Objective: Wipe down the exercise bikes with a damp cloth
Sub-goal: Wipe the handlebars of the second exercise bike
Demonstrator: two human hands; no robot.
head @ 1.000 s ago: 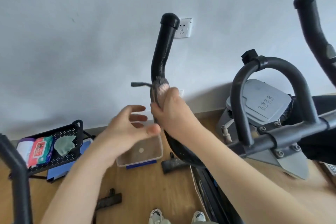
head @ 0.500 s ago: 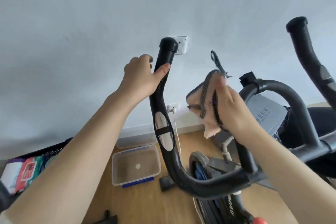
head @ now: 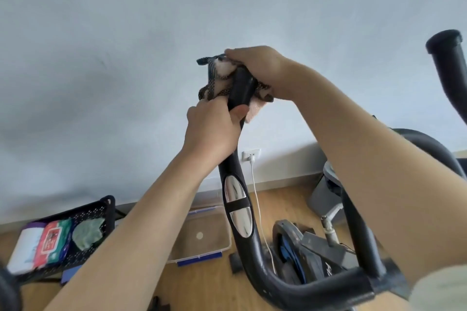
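Note:
The exercise bike's left handlebar [head: 237, 199] rises black through the middle of the view, with a chrome sensor plate partway up. My left hand [head: 212, 129] grips this bar just below its top. My right hand [head: 255, 65] holds a pink cloth with dark mesh edging [head: 217, 78] wrapped over the bar's top end. A corner of the cloth hangs down behind the bar. The bike's right handlebar [head: 452, 58] stands at the far right edge.
A black mesh rack [head: 83, 214] at lower left holds a wet-wipes pack [head: 50, 242] and a green cloth [head: 87, 233]. A clear plastic box [head: 202, 237] lies on the wooden floor. A white cable [head: 257, 199] runs from a wall socket. The bike's flywheel housing [head: 298, 247] sits below.
My right hand has brought the cloth from right of the bar up onto its top end. My left hand has stayed gripping the bar below the top. The camera has tilted upward.

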